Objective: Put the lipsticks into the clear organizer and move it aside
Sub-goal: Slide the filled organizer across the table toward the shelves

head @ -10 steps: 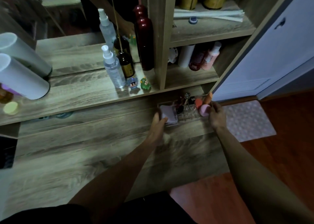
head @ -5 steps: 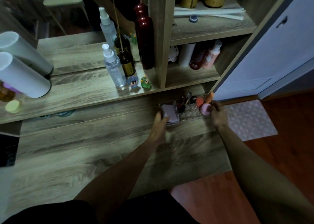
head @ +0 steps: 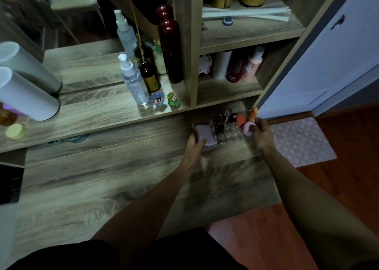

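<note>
Between both hands (head: 193, 153) — organizer (head: 225, 133) lengthwise left-right

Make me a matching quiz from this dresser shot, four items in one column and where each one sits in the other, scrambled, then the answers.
Items:
1. clear organizer
2. green dinosaur figurine
3. pink bottle
4. clear spray bottle

Places:
A. in the lower shelf cubby, right of the upright panel
B. between the left hand and right hand
C. beside the blue figurine
D. next to the brown reed diffuser bottle

Pairs: 1-B, 2-C, 3-A, 4-D
</note>
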